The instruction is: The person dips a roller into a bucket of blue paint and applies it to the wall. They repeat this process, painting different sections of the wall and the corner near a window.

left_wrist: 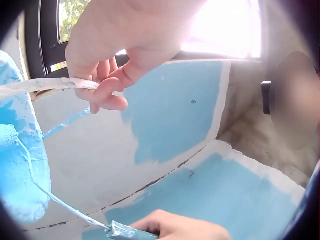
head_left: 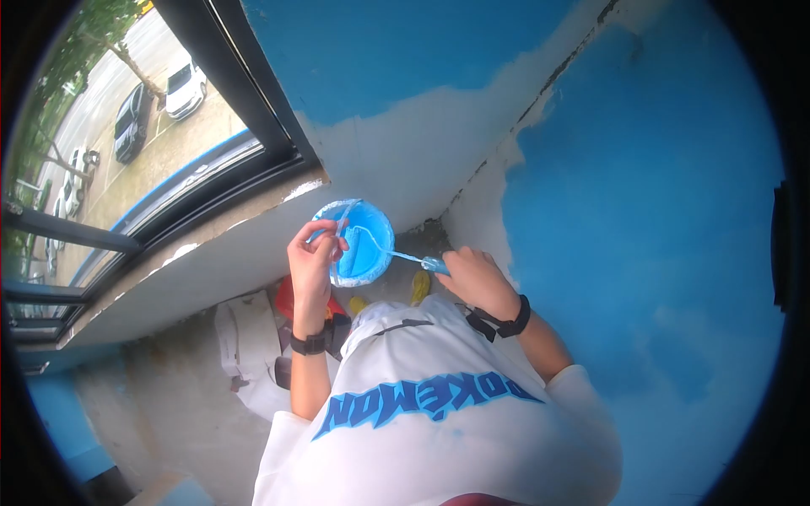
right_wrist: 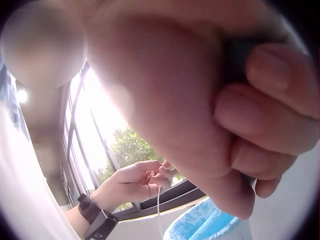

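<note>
In the head view, my left hand (head_left: 312, 261) pinches the pale bail handle (head_left: 343, 216) of a paint bucket (head_left: 386, 228), which hangs in front of my body. Blue paint coats the bucket's inside and spatters its rim. My right hand (head_left: 483, 282) grips the blue handle (head_left: 435, 266) of a paint roller. From there its thin, paint-covered wire frame (left_wrist: 57, 200) runs into the bucket in the left wrist view, where the roller head (left_wrist: 7, 136) lies against the inside. Curled fingers (right_wrist: 245, 107) wrap the grip in the right wrist view, hiding most of it.
A blue, partly painted wall (head_left: 641, 219) stands close on the right, meeting another patchy wall (head_left: 396, 135) in a corner ahead. To the left is a dark-framed window (head_left: 270, 110) above a sill. A red object (head_left: 291, 308) and white material (head_left: 245, 341) lie low, near yellow shoes (head_left: 420, 287).
</note>
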Action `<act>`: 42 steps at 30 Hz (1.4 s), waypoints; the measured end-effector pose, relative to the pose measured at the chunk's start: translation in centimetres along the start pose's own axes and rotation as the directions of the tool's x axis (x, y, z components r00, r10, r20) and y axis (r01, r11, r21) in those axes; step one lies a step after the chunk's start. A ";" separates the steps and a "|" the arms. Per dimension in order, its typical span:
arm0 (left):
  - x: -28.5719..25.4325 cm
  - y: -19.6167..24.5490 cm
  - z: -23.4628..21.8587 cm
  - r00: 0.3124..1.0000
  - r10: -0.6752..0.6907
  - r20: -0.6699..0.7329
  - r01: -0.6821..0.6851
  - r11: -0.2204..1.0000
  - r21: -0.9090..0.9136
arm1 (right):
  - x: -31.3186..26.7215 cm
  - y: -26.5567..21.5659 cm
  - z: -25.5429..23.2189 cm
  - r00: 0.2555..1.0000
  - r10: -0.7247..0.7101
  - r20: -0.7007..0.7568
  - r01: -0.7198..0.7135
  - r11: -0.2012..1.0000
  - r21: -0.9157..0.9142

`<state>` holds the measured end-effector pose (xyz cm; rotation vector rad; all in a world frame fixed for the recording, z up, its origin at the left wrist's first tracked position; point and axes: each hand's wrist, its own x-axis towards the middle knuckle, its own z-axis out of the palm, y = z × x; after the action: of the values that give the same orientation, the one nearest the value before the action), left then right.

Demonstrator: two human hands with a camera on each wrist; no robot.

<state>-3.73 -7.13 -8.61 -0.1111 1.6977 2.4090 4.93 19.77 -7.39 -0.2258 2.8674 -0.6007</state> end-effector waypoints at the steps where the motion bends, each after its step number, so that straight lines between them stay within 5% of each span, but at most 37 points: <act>1: -0.1 0.0 0.0 1.000 -0.005 0.011 0.004 1.000 0.006 | 0.8 -0.6 0.1 1.000 0.004 0.002 -0.004 1.000 0.006; 16: -1.1 0.0 -0.5 1.000 -0.007 0.004 0.006 0.991 0.131 | 7.3 -2.6 4.0 0.987 -0.161 -0.008 0.160 0.986 -0.042; 39: 0.3 -1.5 -2.3 0.997 -0.025 -0.074 0.030 0.997 0.072 | 4.4 0.0 3.7 0.997 -0.048 0.058 0.051 0.997 -0.064; 42: 0.3 -1.7 -2.4 0.992 -0.019 -0.122 0.020 1.000 0.005 | 3.3 2.7 5.5 0.996 -0.060 -0.062 0.060 0.998 -0.006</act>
<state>-3.79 -8.76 -11.04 -0.2786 1.7464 2.4280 2.72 19.49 -13.99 -0.2998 2.9313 -0.6232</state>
